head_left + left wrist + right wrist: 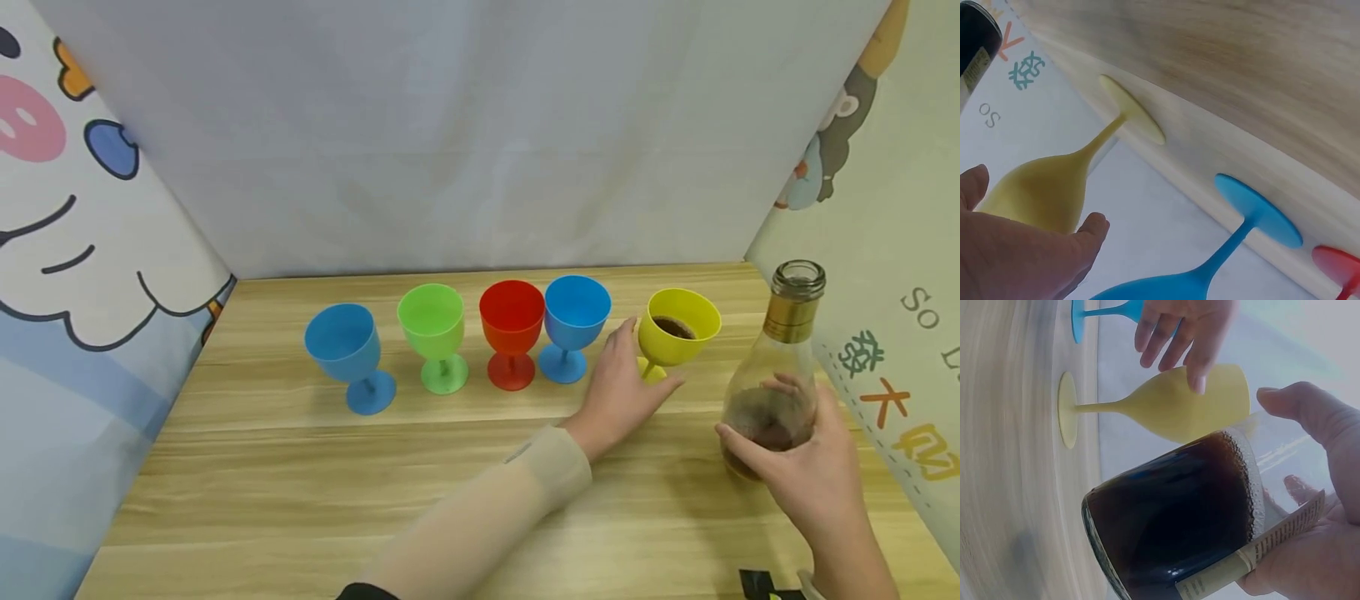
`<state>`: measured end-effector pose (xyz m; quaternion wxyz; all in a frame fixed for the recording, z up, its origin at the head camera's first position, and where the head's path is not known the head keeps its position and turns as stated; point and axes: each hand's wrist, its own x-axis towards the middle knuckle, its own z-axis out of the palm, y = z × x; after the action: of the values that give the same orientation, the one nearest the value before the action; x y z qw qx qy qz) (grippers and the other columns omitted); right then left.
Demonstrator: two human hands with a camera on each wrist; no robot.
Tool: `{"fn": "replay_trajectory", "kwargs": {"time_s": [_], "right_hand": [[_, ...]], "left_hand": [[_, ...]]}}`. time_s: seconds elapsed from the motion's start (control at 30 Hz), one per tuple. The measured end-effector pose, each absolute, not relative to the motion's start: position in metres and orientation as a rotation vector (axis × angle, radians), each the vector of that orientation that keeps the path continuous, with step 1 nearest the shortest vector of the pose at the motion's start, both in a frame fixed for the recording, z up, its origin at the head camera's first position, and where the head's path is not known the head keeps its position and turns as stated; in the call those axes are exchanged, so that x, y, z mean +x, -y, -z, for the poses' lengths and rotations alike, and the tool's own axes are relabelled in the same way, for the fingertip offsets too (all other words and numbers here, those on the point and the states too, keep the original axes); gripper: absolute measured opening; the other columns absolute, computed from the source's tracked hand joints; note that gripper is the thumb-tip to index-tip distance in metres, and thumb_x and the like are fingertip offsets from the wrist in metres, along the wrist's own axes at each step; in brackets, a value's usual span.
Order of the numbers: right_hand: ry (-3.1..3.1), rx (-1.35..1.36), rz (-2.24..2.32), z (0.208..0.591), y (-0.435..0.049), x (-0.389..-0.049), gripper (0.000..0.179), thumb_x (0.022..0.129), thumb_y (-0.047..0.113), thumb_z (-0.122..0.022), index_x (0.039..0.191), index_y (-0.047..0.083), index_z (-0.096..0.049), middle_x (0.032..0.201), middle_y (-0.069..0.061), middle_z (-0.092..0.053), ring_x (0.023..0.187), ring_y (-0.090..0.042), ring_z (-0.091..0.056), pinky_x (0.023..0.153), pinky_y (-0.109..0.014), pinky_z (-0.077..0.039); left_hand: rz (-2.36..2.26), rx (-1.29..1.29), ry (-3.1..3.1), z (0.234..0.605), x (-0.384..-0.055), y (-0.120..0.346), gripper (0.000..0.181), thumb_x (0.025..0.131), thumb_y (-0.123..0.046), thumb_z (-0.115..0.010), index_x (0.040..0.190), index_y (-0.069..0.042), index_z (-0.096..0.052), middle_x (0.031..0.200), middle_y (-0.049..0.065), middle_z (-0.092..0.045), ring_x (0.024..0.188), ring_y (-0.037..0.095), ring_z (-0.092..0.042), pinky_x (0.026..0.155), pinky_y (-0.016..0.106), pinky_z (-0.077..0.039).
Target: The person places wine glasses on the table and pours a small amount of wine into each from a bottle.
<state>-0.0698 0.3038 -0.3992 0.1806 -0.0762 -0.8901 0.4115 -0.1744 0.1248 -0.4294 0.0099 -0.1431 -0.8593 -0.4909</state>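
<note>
Here, the right hand (pixel 813 467) is gripping the bottle (pixel 759 392), probably for steadiness, while the left hand (pixel 617 398), fingers (pixel 1178 349) uncurled, is perhaps guarding the yellow goblet (pixel 672 351).

Mid-frame I see a blue goblet (pixel 349 353), a light-green goblet (pixel 432 327), a red goblet (pixel 513 323), a second blue goblet (pixel 577 323) and a yellow goblet (pixel 669 348) — dark-brown liquid (pixel 672 327) inside. The clear bottle (pixel 765 410) at right has a gold neck band (pixel 789 320); the table (pixel 247 483) is grain-streaked tan, the upper-left panel (pixel 45 225) black-outlined pink and blue.
</note>
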Motion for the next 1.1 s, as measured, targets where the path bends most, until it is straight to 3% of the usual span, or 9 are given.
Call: {"fn": "replay_trajectory", "kwargs": {"time_s": [0.33,0.67,0.87,1.1], "right_hand": [[2.519,-0.219,-1.160,0.400,-0.303,-0.069,0.086,0.074,0.011,-0.093,0.146,0.015,-0.045,0.134,-0.001,-0.054,0.117,-0.012,-0.044,0.092,-0.020,-0.031],[2.531,-0.207,-1.147,0.401,-0.297,-0.068,0.086,0.074,0.013,-0.093,0.146,0.012,-0.045,0.135,-0.005,-0.053,0.114,-0.011,-0.045,0.088,-0.020,-0.033],[2.543,-0.200,-1.144,0.403,-0.296,-0.066,0.086,0.074,0.014,-0.093,0.146,0.015,-0.045,0.133,0.001,-0.056,0.113,-0.008,-0.045,0.088,-0.019,-0.033],[2.569,-0.223,-1.151,0.401,-0.297,-0.064,0.087,0.076,0.018,-0.092,0.149,0.019,-0.043,0.135,0.005,-0.054,0.113,-0.006,-0.044,0.088,-0.021,-0.032]], "left_hand": [[1.641,-0.439,2.625,0.425,-0.154,-0.096,0.075,0.090,-0.029,-0.081,0.150,-0.007,-0.041,0.147,0.004,-0.050,0.129,0.019,-0.051,0.104,0.034,-0.044],[1.751,-0.444,2.564,0.419,-0.136,-0.075,0.078,0.090,-0.027,-0.080,0.153,-0.010,-0.037,0.151,0.001,-0.046,0.133,0.024,-0.048,0.104,0.035,-0.045],[1.810,-0.341,2.547,0.422,-0.131,-0.068,0.075,0.089,-0.025,-0.082,0.150,-0.012,-0.040,0.144,0.000,-0.049,0.129,0.021,-0.049,0.101,0.032,-0.046],[1.800,-0.250,2.504,0.429,-0.130,-0.055,0.074,0.088,-0.023,-0.082,0.148,-0.005,-0.041,0.139,0.007,-0.052,0.125,0.025,-0.051,0.102,0.034,-0.046]]}}
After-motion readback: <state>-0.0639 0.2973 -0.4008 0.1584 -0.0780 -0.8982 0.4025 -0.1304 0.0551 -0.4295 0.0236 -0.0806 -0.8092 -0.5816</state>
